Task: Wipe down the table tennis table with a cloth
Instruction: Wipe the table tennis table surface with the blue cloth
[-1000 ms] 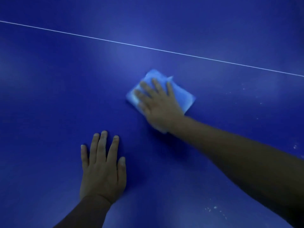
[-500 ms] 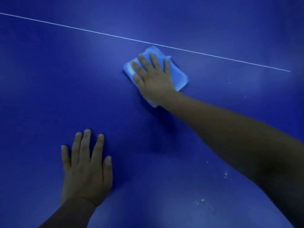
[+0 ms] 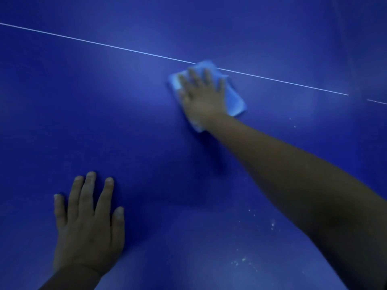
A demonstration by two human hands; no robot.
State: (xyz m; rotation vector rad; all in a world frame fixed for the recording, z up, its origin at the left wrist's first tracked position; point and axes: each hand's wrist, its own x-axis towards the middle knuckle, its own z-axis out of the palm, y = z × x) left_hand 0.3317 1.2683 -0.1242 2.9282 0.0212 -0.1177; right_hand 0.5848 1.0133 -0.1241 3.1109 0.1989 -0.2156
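A dark blue table tennis table (image 3: 129, 126) fills the head view. A folded light blue cloth (image 3: 235, 100) lies flat on it, its far corner touching the thin white line (image 3: 104, 45) that crosses the surface. My right hand (image 3: 202, 95) presses down on the cloth with fingers spread, arm stretched out from the lower right. My left hand (image 3: 88, 225) rests palm down on the bare table at the lower left, fingers apart, holding nothing.
Small white specks and crumbs (image 3: 243, 261) dot the surface near the bottom, under my right forearm. A few more specks (image 3: 293, 123) lie to the right of the cloth. The light is dim.
My right hand has slid the cloth away from me, up to the white line. My left hand has stayed flat on the table.
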